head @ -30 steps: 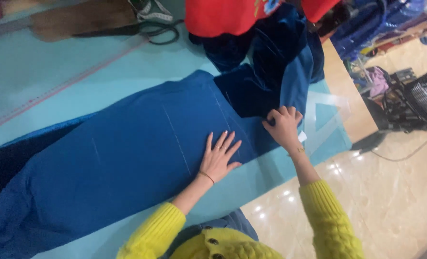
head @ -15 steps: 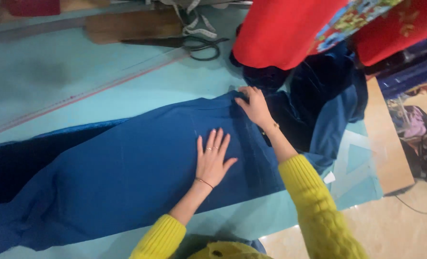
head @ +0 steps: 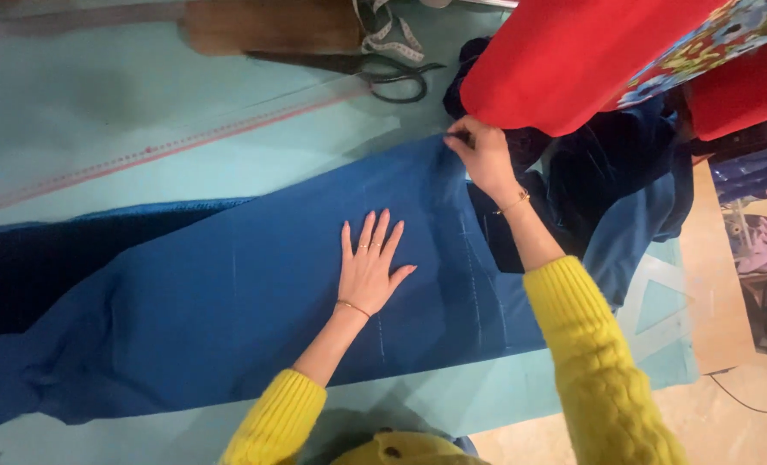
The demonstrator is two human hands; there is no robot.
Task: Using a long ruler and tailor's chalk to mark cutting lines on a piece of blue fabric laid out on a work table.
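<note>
A long piece of blue cloth (head: 228, 301) lies spread across a light turquoise cutting table (head: 142, 112). My left hand (head: 369, 265) rests flat on the middle of the cloth, fingers spread apart. My right hand (head: 485, 155) reaches to the cloth's far edge and pinches it there between fingers and thumb. Both arms wear yellow knitted sleeves. Faint chalk lines run across the cloth near my hands. To the right the cloth bunches into dark blue folds (head: 624, 189).
Large black scissors (head: 375, 73) lie at the table's far side beside a tape measure (head: 383, 30) and a brown wooden piece (head: 271, 26). A long clear ruler (head: 168, 146) lies slantwise. Red cloth (head: 573, 60) hangs over the far right. Floor clutter sits right.
My right hand has moved from the cloth's near right edge up to its far edge. My left hand has stayed flat on the cloth. The view has shifted toward the table.
</note>
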